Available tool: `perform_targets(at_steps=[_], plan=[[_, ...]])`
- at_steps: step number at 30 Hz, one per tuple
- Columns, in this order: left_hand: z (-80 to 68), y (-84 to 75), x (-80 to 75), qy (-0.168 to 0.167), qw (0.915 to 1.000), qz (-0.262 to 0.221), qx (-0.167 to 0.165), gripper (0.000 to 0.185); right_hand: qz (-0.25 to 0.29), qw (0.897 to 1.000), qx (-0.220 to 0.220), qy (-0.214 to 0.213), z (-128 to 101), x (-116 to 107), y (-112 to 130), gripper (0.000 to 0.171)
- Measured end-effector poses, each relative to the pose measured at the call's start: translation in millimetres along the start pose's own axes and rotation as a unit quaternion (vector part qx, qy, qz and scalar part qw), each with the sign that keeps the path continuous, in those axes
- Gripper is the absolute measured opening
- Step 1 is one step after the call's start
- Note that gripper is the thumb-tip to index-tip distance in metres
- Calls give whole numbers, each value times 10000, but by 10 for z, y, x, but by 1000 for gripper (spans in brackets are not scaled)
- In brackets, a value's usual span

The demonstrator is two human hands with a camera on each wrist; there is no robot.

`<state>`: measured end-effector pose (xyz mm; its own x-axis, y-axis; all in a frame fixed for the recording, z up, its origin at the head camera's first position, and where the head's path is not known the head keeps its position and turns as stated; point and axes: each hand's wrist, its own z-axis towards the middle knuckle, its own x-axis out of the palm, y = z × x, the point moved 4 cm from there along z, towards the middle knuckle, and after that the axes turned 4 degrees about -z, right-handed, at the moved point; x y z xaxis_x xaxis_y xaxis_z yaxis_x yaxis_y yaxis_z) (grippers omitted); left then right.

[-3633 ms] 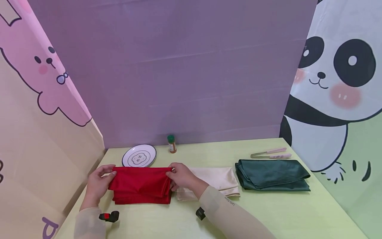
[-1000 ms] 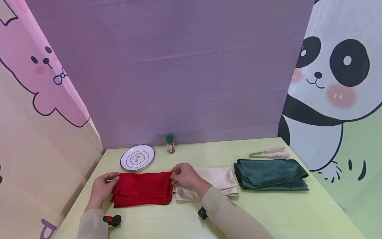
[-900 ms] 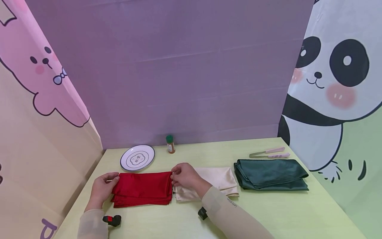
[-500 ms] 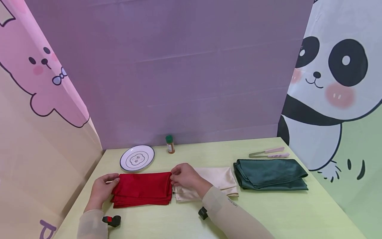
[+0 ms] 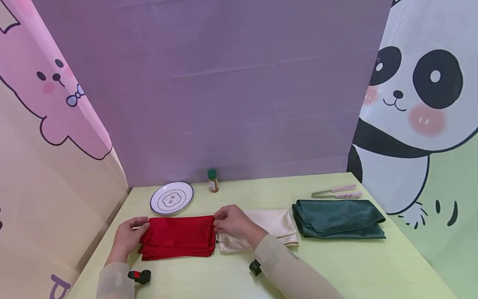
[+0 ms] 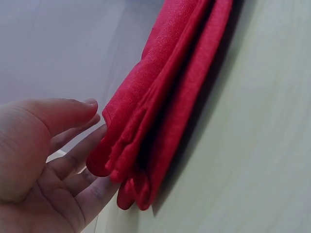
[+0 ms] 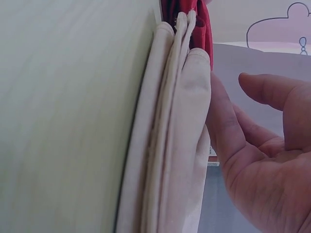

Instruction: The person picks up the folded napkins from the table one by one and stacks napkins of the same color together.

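A folded red satin cloth lies at the left of the table, its layers stacked at the near edge. At its left far corner is my left hand; in the left wrist view the thumb stands off the cloth while other fingers touch its layered edge. Beside the cloth's right far corner, my right hand hovers over a folded cream cloth. The right wrist view shows that thumb apart from the fingers, with nothing pinched between them. Part of the cream cloth is hidden by the right hand and forearm.
Behind the red cloth lies a white plate with a dark rim. A green-capped spice jar stands by the purple backdrop. To the right are a folded dark green cloth and pink-handled tongs.
Since the earliest frame, the red cloth's top layer has come down flat and nearer, uncovering the plate's near rim. Both hands have let go of its corners. Little differs over the last second.
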<state>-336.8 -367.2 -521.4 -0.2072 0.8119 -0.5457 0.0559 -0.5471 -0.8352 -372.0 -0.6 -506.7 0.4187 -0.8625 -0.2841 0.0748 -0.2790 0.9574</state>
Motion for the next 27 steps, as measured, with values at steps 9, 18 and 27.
perform_targets(at_steps=[9,18,27], plan=[[-28,-81,-33,-333,9993,-53,168,37,-419,9985,-340,-81,-95,-82,83,29],[-13,-242,-17,-953,9911,-452,808,36,-1189,9856,-1097,-492,-165,-280,164,25],[-34,-465,52,-1133,9812,-361,1520,35,-1382,9747,-1478,-954,-391,-601,265,31]])
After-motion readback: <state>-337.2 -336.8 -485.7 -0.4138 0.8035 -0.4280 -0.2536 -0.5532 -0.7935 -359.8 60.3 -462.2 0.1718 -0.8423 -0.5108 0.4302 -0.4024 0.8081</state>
